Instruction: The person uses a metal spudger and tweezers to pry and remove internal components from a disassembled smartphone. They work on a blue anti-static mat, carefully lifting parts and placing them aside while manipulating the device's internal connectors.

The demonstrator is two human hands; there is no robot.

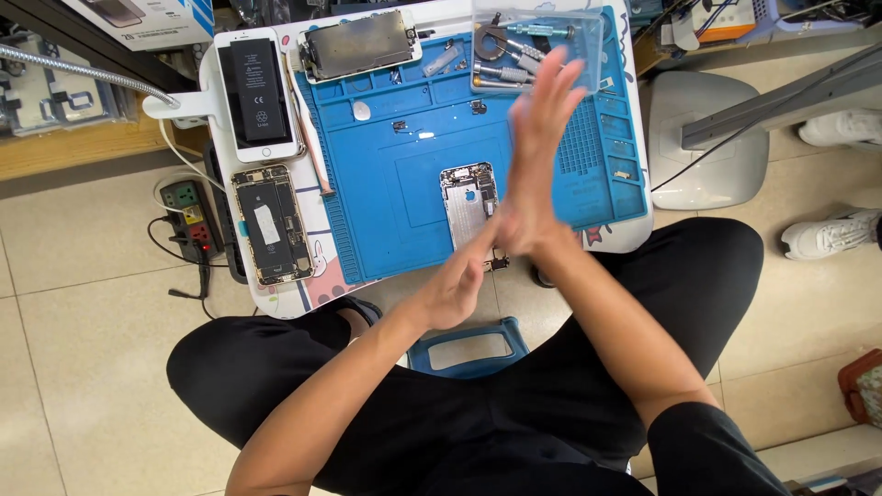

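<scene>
Over the blue mat point(395, 184) on the desk point(634, 230), both hands, left hand point(457, 289) and right hand point(537, 156), are hovering open and empty above the opened phone point(467, 202), probably light, fragile, best gripped by its edges.

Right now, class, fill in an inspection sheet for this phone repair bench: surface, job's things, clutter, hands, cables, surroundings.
Surface: blue repair mat on a small white table.
Job's things: opened phone housing on the mat, partly behind the hands.
Clutter: two opened phones, detached screen, clear box of tools.
Hands: left hand and right hand meet above the mat, blurred, holding nothing.
Cables: power strip with leads on the floor.
Surroundings: tiled floor, another person's white shoes.
</scene>
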